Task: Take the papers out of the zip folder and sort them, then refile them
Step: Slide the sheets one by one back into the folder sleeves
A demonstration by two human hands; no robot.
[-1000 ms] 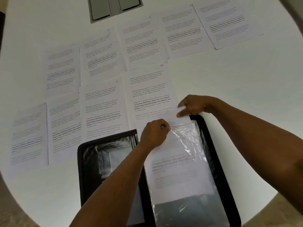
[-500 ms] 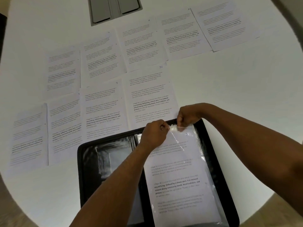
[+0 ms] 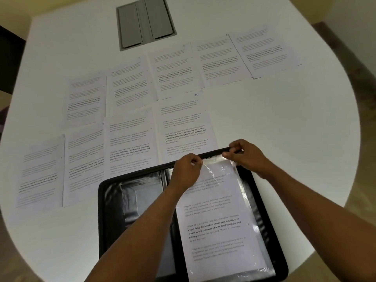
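Both hands (image 3: 218,161) pinch sleeve (image 3: 218,162) top

You are in an office or meeting room. You work at a large white table (image 3: 264,123) with a rounded edge, and a grey flip-lid cable box (image 3: 145,22) is set flush into its far middle. Printed text sheets (image 3: 130,86) lie in rows across it, and a black zip folder (image 3: 134,202) lies open at the near edge.
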